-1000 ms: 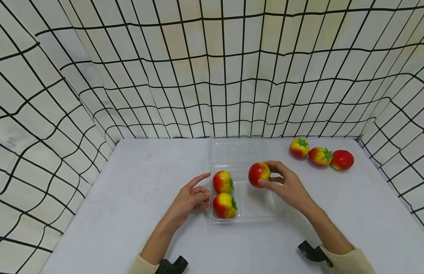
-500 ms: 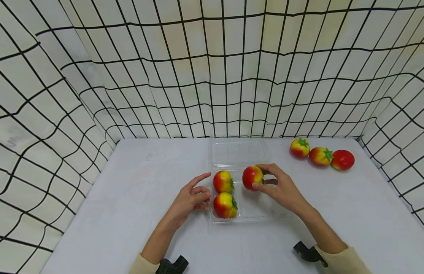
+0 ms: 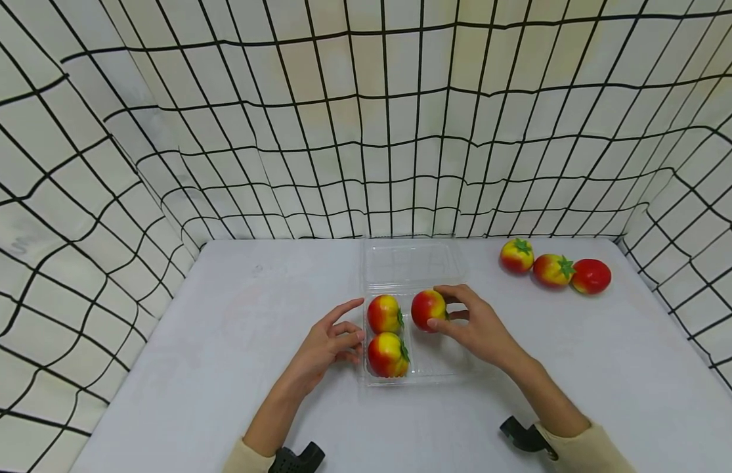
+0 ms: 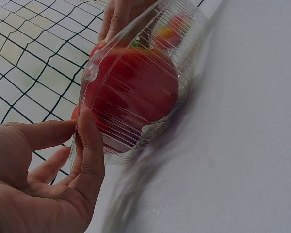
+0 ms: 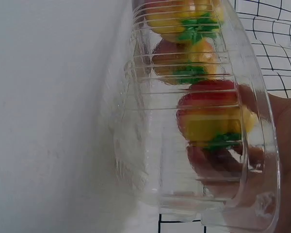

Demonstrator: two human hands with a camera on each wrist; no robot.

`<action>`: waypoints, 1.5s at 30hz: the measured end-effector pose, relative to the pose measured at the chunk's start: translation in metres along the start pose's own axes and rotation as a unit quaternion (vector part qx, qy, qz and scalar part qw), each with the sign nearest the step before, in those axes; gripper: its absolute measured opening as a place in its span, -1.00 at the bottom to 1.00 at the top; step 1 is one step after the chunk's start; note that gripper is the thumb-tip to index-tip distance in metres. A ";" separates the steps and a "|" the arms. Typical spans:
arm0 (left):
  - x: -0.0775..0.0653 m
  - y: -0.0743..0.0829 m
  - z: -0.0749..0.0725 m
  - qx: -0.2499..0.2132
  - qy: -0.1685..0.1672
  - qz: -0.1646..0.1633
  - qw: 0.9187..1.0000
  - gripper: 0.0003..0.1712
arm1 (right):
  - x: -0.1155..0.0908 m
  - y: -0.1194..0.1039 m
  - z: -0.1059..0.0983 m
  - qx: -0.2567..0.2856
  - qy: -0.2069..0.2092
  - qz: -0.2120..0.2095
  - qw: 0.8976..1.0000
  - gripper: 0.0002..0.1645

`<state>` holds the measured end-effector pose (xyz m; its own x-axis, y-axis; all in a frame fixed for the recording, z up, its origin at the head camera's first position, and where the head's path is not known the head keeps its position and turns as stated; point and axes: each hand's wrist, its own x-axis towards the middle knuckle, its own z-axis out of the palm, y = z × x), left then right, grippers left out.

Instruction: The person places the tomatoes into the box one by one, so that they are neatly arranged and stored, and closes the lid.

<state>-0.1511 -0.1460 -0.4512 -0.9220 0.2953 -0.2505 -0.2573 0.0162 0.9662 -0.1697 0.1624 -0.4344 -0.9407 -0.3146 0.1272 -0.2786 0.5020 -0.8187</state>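
Observation:
My right hand (image 3: 478,328) holds a red-and-yellow toy fruit (image 3: 427,310) by thumb and fingers, inside the clear plastic container (image 3: 442,378). In the right wrist view this fruit (image 5: 211,116) shows through the container's ribbed wall, its green leafy top towards the palm. Two like fruits, a rear one (image 3: 385,314) and a front one (image 3: 388,355), sit along the container's left side. At that side is my left hand (image 3: 321,348); in the left wrist view its thumb and a finger (image 4: 90,145) pinch the rim.
The container's transparent lid (image 3: 409,263) lies folded back behind it. At the back right of the white table (image 3: 253,295), three more toy fruits stand in a row: left (image 3: 516,255), middle (image 3: 553,270) and right (image 3: 591,276). Black netting (image 3: 389,144) surrounds the table's back and sides.
My right hand has carried its toy fruit leftward and slightly nearer, close to the rear fruit in the container. The left hand has stayed in place.

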 end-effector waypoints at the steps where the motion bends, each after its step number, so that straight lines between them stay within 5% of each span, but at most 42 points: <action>1: 0.000 0.000 0.000 0.000 0.000 0.000 1.000 -0.27 | 0.000 0.000 0.001 -0.001 -0.001 0.000 1.000 -0.24; 45: -0.001 0.000 -0.001 -0.005 -0.014 0.006 1.000 -0.26 | 0.008 -0.009 0.019 -0.036 -0.034 0.045 0.998 -0.35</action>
<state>-0.1505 -0.1472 -0.4508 -0.9164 0.3225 -0.2369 -0.2493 0.0030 0.9684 -0.1715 0.1402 -0.4362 -0.9477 -0.3188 0.0142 -0.2092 0.5872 -0.7820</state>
